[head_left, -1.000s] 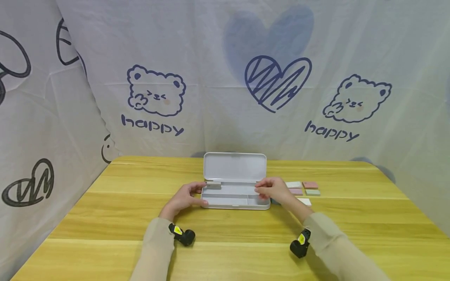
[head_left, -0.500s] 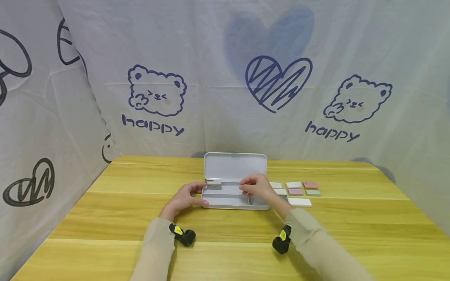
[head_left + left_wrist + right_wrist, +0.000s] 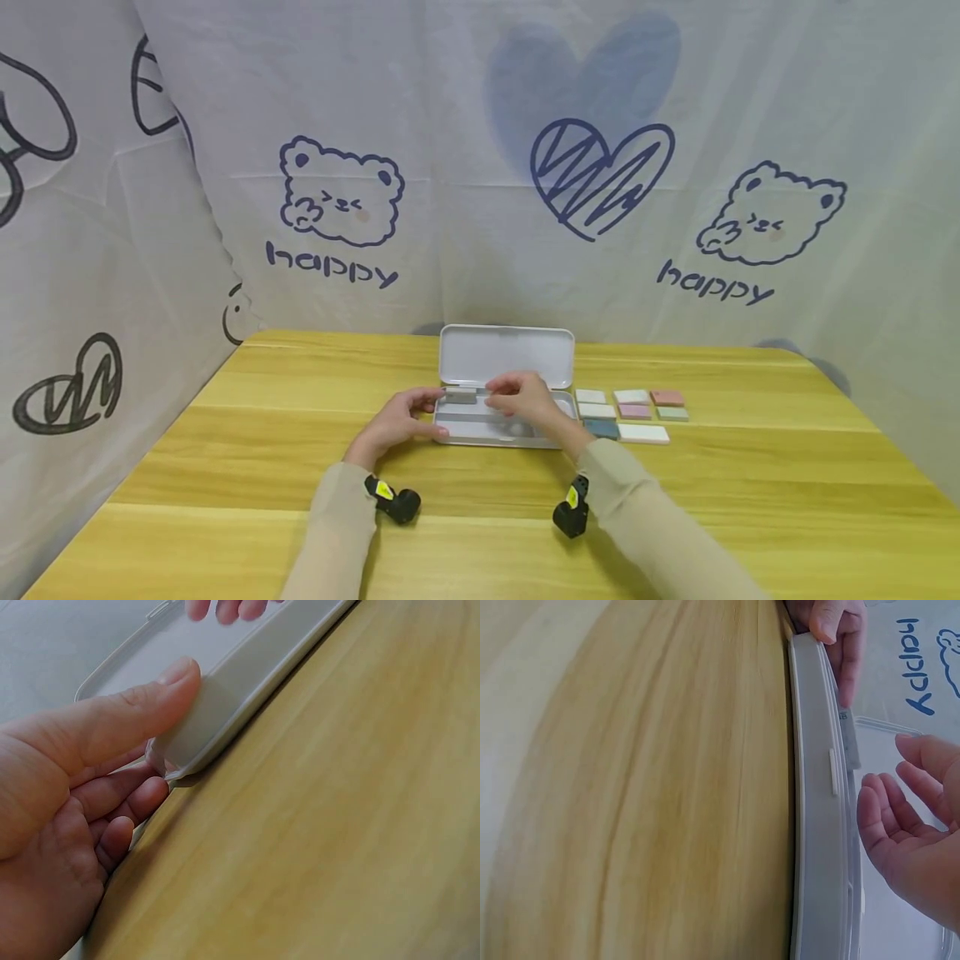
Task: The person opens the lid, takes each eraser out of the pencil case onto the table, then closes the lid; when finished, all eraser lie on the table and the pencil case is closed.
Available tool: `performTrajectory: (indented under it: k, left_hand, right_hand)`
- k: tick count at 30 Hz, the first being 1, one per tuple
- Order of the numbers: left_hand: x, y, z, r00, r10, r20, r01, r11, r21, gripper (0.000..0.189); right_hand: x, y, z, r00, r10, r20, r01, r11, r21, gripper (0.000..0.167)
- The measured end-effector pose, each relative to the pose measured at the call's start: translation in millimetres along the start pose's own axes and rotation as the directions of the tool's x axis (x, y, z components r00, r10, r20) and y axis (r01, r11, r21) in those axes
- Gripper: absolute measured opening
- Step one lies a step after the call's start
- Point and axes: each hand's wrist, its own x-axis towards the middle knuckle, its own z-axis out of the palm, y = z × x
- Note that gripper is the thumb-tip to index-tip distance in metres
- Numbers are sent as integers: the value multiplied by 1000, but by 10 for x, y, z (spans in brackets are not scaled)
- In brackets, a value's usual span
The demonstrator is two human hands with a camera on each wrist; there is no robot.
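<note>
A white pencil case [image 3: 480,430] lies with its lid raised and its divided inside facing up. My left hand [image 3: 397,423] grips its left end, thumb over the rim and fingers along the outer wall, as the left wrist view shows. A grey eraser [image 3: 460,396] stands in the back compartment at the left, with the left fingertips right at its end; small lettering shows on it in the right wrist view. Over the case is my right hand [image 3: 525,400], just right of that eraser. In the right wrist view its fingers are loosely curled, thumb apart, and nothing shows between them.
Right of the case, several flat rectangular blocks lie in rows: white [image 3: 643,434], dark blue-grey [image 3: 600,428], lilac [image 3: 634,412], pink [image 3: 667,398] and pale green [image 3: 672,413]. The wooden table [image 3: 262,467] ends at a printed cloth backdrop [image 3: 465,250].
My right hand has moved left across the case, from its right end toward the grey eraser, uncovering the blocks on the right. The left hand keeps its hold on the case.
</note>
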Motion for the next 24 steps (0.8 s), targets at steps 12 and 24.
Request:
performTrajectory:
  k: [12,24]
  left_hand:
    - [-2,-2,0,1000,-11,6,11,1000,-5,63]
    - [2,-10,-9,1000,-5,3,5,1000,15,62]
  right_hand:
    - [85,-31,111,998,63,5,-63,998,-20,32]
    - [395,408,235,999,36,32,-37,999,31,34]
